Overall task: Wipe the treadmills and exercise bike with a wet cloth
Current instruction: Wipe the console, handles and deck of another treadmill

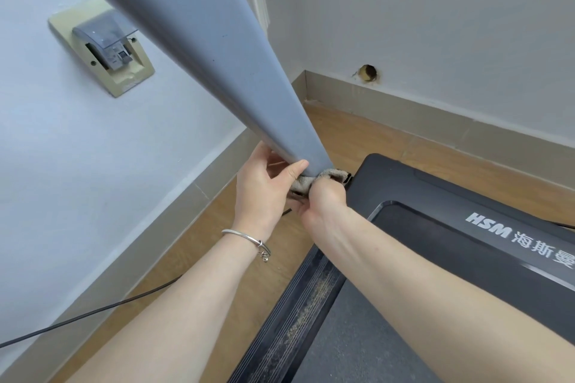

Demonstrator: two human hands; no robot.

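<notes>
— What's the room like?
— Wood floor (249, 264), pale walls (77, 149), black treadmill deck (435, 214) at right.
— And the treadmill's post?
— The grey upright (202, 40) slants from upper left down to its foot, centre.
— The hands?
— Together there: right hand (325, 196) bunches the cloth (306, 182) against the foot, left hand (259, 190) grips the upright. A cable (93, 309) trails near left.

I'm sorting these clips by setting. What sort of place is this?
Probably a small home exercise room or a corner of a plain indoor room. A black treadmill deck marked HSM stands on light wooden flooring by bare white walls, with its grey upright post being wiped.
</notes>
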